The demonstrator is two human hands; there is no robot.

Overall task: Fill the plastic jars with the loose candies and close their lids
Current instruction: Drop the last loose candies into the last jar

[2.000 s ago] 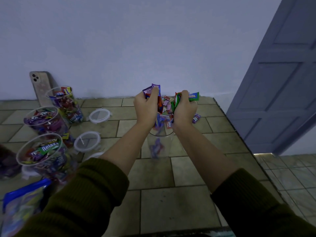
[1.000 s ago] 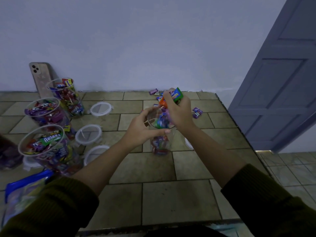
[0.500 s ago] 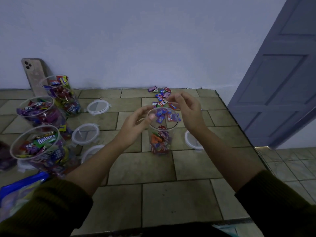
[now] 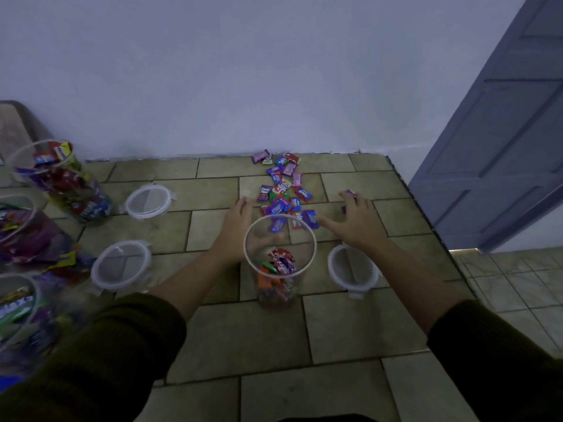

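From the head camera we look down on a tiled counter (image 4: pixel 274 336) against a pale wall. An open clear jar (image 4: pixel 278 284) stands upright at the centre, with wrapped sweets filling only its bottom. Behind it, towards the wall, lies a scatter of loose candies (image 4: pixel 285 190). The left hand (image 4: pixel 239 226) reaches past the jar to the left of that scatter, fingers straight and gripping nothing. The right hand (image 4: pixel 358 222) lies to the right of it, fingers spread wide, with a purple candy (image 4: pixel 350 193) at the fingertips. A lid (image 4: pixel 352 268) lies just right of the jar; two more lids (image 4: pixel 149 202) lie well to the left, near three filled jars (image 4: pixel 65 184) at the frame's edge. A grey door (image 4: pixel 502 147) is on the right
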